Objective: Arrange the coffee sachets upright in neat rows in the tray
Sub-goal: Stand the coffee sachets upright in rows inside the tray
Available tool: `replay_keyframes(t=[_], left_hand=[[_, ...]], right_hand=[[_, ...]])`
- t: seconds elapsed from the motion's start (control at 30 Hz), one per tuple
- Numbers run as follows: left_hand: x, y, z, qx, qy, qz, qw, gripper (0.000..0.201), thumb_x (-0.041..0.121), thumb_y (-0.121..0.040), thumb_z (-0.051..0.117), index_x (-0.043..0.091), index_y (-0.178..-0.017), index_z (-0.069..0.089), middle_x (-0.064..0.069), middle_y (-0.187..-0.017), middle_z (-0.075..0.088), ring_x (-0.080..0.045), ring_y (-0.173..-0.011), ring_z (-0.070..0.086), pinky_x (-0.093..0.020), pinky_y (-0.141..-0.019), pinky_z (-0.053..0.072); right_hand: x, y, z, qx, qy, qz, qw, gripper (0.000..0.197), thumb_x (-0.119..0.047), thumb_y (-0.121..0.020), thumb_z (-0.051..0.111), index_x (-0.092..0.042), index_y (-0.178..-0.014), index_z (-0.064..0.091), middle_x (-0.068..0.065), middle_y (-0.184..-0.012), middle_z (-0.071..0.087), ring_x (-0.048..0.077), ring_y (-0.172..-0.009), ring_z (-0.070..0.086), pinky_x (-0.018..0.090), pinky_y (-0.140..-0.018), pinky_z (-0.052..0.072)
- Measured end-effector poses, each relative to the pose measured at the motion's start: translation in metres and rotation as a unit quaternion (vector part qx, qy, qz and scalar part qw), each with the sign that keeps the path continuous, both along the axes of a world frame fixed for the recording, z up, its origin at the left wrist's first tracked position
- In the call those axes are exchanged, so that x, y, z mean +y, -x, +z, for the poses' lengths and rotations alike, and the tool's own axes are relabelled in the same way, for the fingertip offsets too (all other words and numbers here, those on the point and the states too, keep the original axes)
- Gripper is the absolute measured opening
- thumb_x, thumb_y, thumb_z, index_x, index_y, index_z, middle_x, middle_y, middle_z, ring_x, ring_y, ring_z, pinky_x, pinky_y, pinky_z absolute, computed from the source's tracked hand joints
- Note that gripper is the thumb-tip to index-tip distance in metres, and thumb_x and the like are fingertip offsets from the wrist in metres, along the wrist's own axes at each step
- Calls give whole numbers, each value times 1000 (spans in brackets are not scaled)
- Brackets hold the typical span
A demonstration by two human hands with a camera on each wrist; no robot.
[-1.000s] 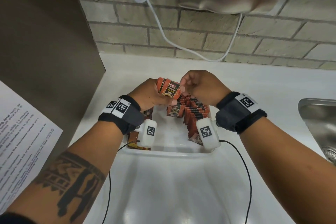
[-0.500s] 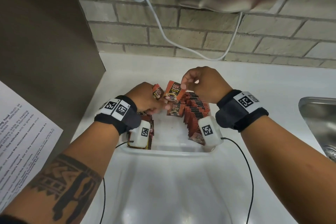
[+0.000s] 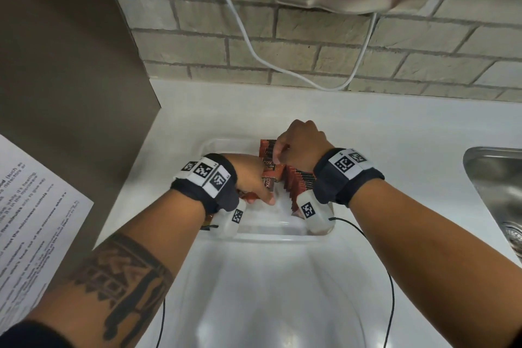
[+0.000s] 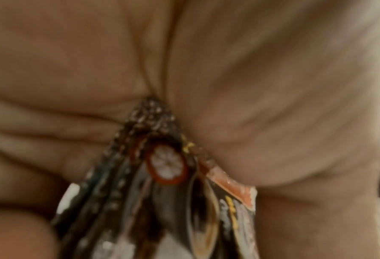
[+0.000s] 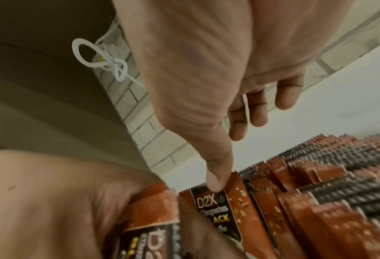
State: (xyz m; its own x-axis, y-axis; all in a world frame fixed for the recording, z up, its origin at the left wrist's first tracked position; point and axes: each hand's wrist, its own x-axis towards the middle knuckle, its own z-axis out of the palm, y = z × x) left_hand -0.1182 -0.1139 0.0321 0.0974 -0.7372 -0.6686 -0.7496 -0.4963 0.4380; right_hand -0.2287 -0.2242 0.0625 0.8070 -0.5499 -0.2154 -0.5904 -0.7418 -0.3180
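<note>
I see the white counter [image 3: 395,133] bearing the clear tray [image 3: 214,147] (upright sachet rows [image 3: 300,182] at its right). My left hand [image 3: 250,175] grips a sachet bundle [image 4: 162,175] at the tray's left; my right hand [image 3: 300,141] pinches one sachet [image 5: 215,206] at mid-tray.

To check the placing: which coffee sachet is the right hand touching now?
The front-facing D2X sachet at the row's left end; the right hand's thumb presses its top edge.
</note>
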Motion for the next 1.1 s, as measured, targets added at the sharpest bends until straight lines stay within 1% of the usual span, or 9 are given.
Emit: replay_keyframes(t=[0.1,0.23,0.3,0.37,0.47,0.63,0.9,1.0,1.1], left_hand=[[-12,5,-8,-39,-22,-33,998,48,52,-82,75,6,-96,76,-3,-78,76,-15,-66,64,-34,-81,57],[-21,10,-15,-72,-45,-56,995,47,55,-82,73,8,-88,77,4,-68,71,-15,-68,62,-34,-86,55],[-24,11,-18,-75,-50,-62,994,43,55,-82,73,13,-80,75,7,-62,69,-15,-68,62,-36,-89,54],[-26,12,-20,-80,-49,-62,994,42,55,-82,73,14,-79,73,6,-63,68,-16,-69,62,-36,-90,54],[-29,12,-21,-85,-49,-70,993,42,55,-83,72,14,-74,69,3,-67,66,-18,-70,61,-36,-90,54],[-29,11,-22,-81,-40,-52,995,54,56,-83,72,5,-99,76,-1,-77,71,-18,-73,63,-36,-89,55],[-27,13,-20,-79,-38,-38,995,54,55,-84,71,4,-103,76,0,-78,71,-17,-72,62,-33,-85,54],[-27,14,-19,-75,-40,-30,996,52,55,-83,73,6,-102,75,1,-76,70,-16,-71,61,-30,-80,52],[-24,14,-15,-69,-40,-25,997,50,54,-83,73,7,-100,76,2,-73,71,-16,-69,61,-28,-75,51]], right_hand=[[0,-4,-7,27,22,-2,999,12,-28,-80,67,-34,-78,77,-7,-95,61,23,-104,50,42,-92,46],[-3,-5,-10,44,34,-6,998,12,-32,-83,66,-33,-88,78,-3,-103,58,24,-109,44,36,-86,39],[-5,-5,-12,50,41,-5,998,16,-33,-85,65,-32,-94,77,-2,-105,58,25,-111,43,37,-88,40],[-5,-5,-14,62,51,-4,997,19,-34,-86,63,-30,-98,77,-2,-108,57,25,-112,43,38,-90,41],[-6,-5,-17,70,60,-4,996,19,-33,-86,60,-28,-96,76,-1,-109,53,24,-110,42,36,-86,38],[-8,-4,-19,69,71,-1,995,19,-31,-87,58,-27,-94,75,-1,-107,53,23,-106,42,36,-83,35],[-10,-2,-16,56,61,-3,997,15,-28,-83,64,-26,-91,76,-2,-107,59,24,-109,48,42,-95,43],[-10,-2,-17,49,60,-2,997,15,-27,-83,64,-27,-92,76,-2,-107,59,24,-110,50,41,-95,43],[-9,0,-16,27,54,-5,998,16,-23,-83,64,-32,-85,77,-3,-104,59,23,-106,51,38,-91,42]])
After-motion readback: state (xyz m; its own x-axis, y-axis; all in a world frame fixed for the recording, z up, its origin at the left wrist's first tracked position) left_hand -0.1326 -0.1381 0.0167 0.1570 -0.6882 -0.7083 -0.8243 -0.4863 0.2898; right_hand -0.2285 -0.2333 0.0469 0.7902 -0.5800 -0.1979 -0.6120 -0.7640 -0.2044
